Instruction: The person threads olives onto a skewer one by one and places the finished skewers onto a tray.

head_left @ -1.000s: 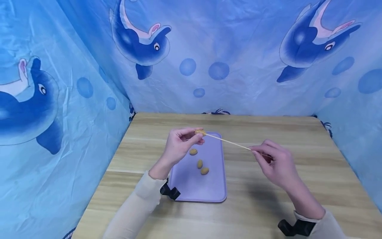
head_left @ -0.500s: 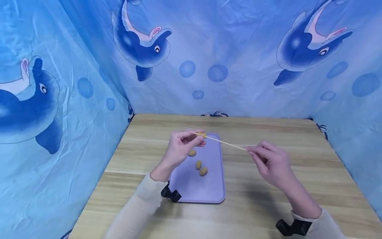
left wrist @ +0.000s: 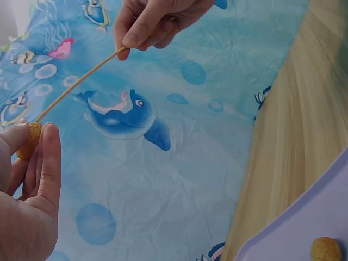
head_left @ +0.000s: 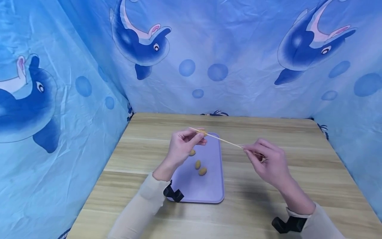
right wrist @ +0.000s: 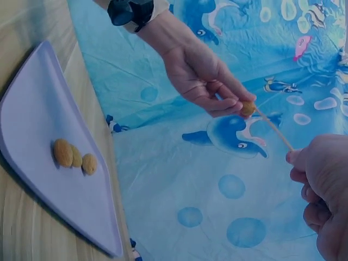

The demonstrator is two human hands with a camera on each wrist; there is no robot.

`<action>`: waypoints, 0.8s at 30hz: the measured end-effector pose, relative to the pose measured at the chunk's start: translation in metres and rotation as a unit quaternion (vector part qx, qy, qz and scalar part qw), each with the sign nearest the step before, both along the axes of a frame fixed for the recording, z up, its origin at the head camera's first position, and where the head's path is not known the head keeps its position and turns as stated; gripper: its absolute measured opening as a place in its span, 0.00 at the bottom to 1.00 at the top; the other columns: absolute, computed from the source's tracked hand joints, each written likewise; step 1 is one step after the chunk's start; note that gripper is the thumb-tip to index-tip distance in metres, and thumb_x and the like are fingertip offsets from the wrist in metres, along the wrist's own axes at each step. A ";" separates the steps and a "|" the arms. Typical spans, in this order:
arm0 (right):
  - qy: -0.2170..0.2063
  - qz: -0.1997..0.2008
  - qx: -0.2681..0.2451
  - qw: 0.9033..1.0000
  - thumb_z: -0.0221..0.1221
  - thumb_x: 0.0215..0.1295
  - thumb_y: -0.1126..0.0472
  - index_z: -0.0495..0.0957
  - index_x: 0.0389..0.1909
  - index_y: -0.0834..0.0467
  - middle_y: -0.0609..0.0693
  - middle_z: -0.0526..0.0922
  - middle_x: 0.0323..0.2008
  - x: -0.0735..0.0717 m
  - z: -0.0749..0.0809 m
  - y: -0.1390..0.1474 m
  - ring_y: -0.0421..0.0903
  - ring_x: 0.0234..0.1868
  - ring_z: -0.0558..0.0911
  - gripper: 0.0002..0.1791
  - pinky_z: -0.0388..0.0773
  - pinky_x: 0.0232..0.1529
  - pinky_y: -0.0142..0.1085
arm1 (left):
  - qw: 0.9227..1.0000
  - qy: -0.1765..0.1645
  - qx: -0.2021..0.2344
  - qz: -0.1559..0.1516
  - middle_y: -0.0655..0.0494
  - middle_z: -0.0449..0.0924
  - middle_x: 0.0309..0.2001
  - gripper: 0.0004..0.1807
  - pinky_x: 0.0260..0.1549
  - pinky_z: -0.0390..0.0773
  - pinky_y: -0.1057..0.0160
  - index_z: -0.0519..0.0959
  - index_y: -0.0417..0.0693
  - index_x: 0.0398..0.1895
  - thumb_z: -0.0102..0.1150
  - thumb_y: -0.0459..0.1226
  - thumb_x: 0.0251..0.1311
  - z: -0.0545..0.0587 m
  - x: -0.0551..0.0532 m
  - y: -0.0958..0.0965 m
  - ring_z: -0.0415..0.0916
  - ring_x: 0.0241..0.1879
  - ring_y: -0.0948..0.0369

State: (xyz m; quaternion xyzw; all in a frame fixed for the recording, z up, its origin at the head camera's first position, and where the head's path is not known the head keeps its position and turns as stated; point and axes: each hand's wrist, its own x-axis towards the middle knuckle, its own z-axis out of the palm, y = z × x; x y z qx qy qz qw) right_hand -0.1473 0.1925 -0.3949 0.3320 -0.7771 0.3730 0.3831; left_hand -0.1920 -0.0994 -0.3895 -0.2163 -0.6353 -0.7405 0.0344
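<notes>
Over the tray's far end, my left hand point(head_left: 182, 146) pinches a small yellow-brown oval piece point(left wrist: 30, 140) with a rough skin, like a little potato or fried ball. To the right, my right hand point(head_left: 273, 162) grips a thin wooden skewer point(head_left: 225, 141) between thumb and fingers. The skewer slants up leftward to the pinched piece, and a short length shows beyond it in the head view. Whether it pierces the piece or passes across it, I cannot tell. Below lies a lilac tray point(head_left: 213, 194) bearing three similar oval pieces point(right wrist: 62, 153).
A wood-grain table point(head_left: 298, 166) carries the tray. Blue dolphin-print sheets point(head_left: 203, 39) hang behind it and along both sides. Black cameras point(head_left: 173, 192) are strapped to both wrists.
My right hand has shifted left, closer to my left hand. More of the skewer now sticks out past the pinched piece on the left. The tray's pieces lie as before.
</notes>
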 end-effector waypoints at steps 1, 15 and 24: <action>0.003 0.000 0.001 1.000 0.68 0.69 0.66 0.92 0.37 0.61 0.45 0.78 0.23 -0.001 0.000 -0.001 0.34 0.20 0.67 0.04 0.63 0.18 0.20 | 1.000 0.003 0.001 -0.004 0.50 0.91 0.46 0.12 0.45 0.94 0.58 0.82 0.18 0.46 0.64 0.25 0.70 0.000 0.000 0.000 0.91 0.35 0.64; 0.004 -0.008 -0.014 1.000 0.74 0.51 0.75 0.92 0.34 0.58 0.44 0.78 0.22 -0.005 0.003 -0.010 0.36 0.19 0.68 0.11 0.63 0.18 0.22 | 1.000 0.001 0.014 -0.018 0.59 0.92 0.38 0.12 0.37 0.94 0.66 0.81 0.15 0.47 0.64 0.24 0.69 -0.001 0.000 0.009 0.91 0.33 0.65; -0.006 -0.005 0.004 1.000 0.72 0.56 0.75 0.92 0.37 0.61 0.47 0.79 0.23 -0.005 0.002 -0.022 0.33 0.19 0.68 0.10 0.65 0.17 0.20 | 1.000 0.010 -0.002 -0.028 0.42 0.91 0.50 0.10 0.27 0.89 0.71 0.84 0.20 0.47 0.65 0.24 0.69 0.003 0.005 0.008 0.92 0.36 0.64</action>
